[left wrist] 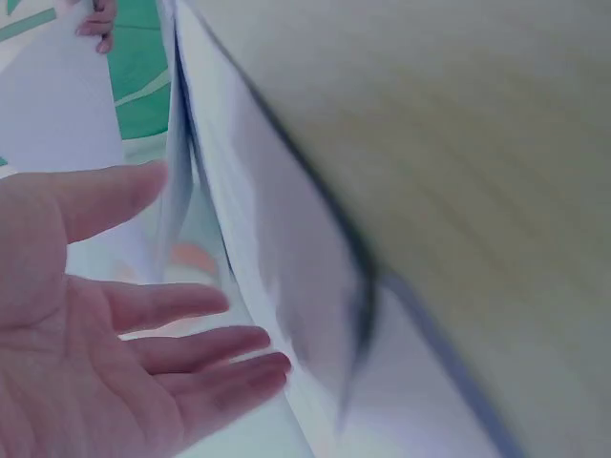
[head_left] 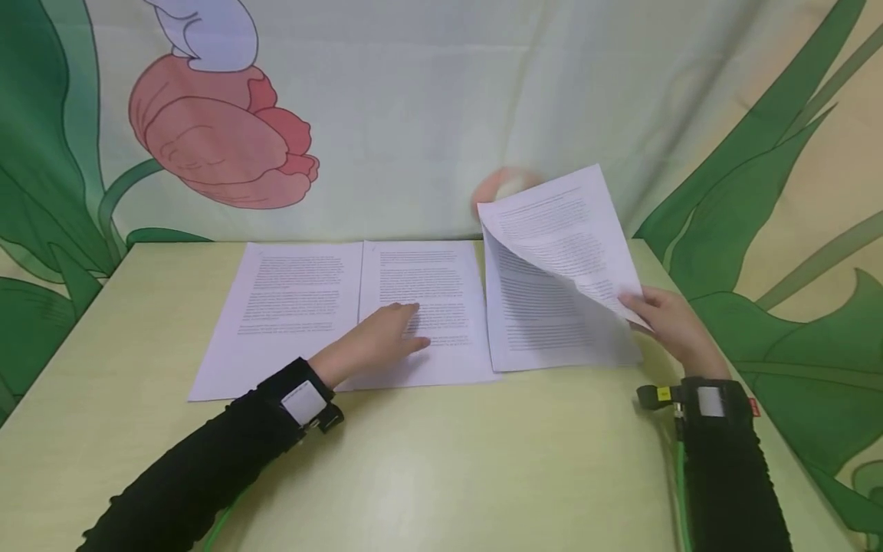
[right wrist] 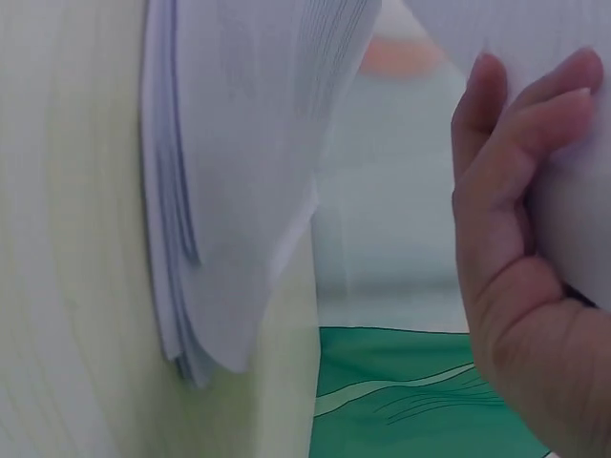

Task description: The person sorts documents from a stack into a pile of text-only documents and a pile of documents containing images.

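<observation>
My right hand pinches the lower right corner of a printed sheet of paper, thumb on top and fingers beneath. That sheet is lifted and curls at its lower left. Under it lies a stack of printed papers; in the right wrist view several layered sheets hang near the table surface. My left hand hovers over the middle printed paper, its fingers extended and the thumb apart. In the left wrist view the left palm shows with nothing in it.
Another printed paper lies at the left, touching the middle one's edge. All rest at the back of a pale wooden table. A curtain with painted flowers and leaves hangs directly behind. Each wrist wears a strapped camera.
</observation>
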### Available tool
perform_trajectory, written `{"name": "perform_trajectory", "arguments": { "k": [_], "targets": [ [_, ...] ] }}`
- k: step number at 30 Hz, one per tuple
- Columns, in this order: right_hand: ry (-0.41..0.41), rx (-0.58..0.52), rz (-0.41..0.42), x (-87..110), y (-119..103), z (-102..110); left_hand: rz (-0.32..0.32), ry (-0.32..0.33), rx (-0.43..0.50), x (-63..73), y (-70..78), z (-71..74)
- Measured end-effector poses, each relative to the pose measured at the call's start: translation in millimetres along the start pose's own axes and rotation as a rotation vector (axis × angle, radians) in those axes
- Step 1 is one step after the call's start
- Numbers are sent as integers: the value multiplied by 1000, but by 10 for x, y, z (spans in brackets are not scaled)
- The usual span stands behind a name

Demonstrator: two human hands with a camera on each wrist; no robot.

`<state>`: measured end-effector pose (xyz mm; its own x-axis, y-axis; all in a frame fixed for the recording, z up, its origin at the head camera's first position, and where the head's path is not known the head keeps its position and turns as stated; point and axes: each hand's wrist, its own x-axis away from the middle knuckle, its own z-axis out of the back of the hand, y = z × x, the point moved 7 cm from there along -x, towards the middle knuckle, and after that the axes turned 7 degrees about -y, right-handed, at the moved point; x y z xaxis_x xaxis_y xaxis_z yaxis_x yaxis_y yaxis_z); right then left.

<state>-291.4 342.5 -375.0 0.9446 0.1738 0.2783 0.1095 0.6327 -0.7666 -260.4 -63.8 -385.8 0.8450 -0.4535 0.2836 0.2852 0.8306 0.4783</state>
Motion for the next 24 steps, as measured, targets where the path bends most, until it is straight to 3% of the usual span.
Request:
{"name": "perform_trajectory", "arguments": {
  "k": [4,7,11,14,16,20,24],
  "targets": [
    [27,46,58,23,-177,-26,-11,38,116,-95,-4,89],
    [54,13,107,44,-338,-100,-13,45,278,-142,-52,128],
    [79,-80,222,51,-583,-254,-90,15,668,-154,-88,157],
    [89,-119,287,36,-759,-392,-212,-28,976,-121,-71,183],
    [90,-117,305,26,-856,-491,-280,-57,1101,-81,-52,202],
    [62,-126,340,-12,-996,-708,-376,-98,1228,13,17,234],
    [-13,-171,395,-75,-1070,-936,-413,-69,1320,84,53,256]
  ]
}}
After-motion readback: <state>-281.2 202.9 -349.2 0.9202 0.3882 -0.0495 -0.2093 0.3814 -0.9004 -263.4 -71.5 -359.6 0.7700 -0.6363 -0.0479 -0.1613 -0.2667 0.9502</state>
